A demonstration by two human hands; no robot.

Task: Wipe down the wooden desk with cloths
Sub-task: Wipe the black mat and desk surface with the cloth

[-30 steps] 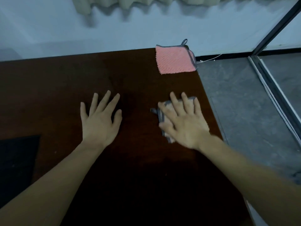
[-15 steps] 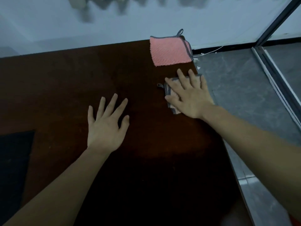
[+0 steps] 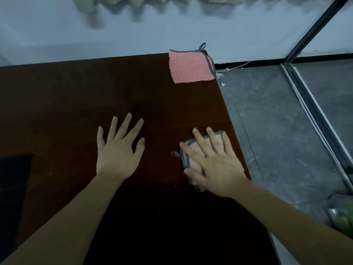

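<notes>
- Two hands lie flat on the dark brown wooden desk, both with fingers straight and spread.
- Your right hand presses palm-down on a folded pale cloth with grey edging, near the desk's right edge; your fingers stretch across it without curling round it, and the cloth's grey loop pokes out to the left.
- Your left hand rests bare on the wood, well apart from that cloth, fingers fanned, holding nothing.
- One square pink cloth with a grey hem and loop lies flat at the desk's far right corner, well apart from both hands.
- Some black flat thing covers the desk's left edge.
</notes>
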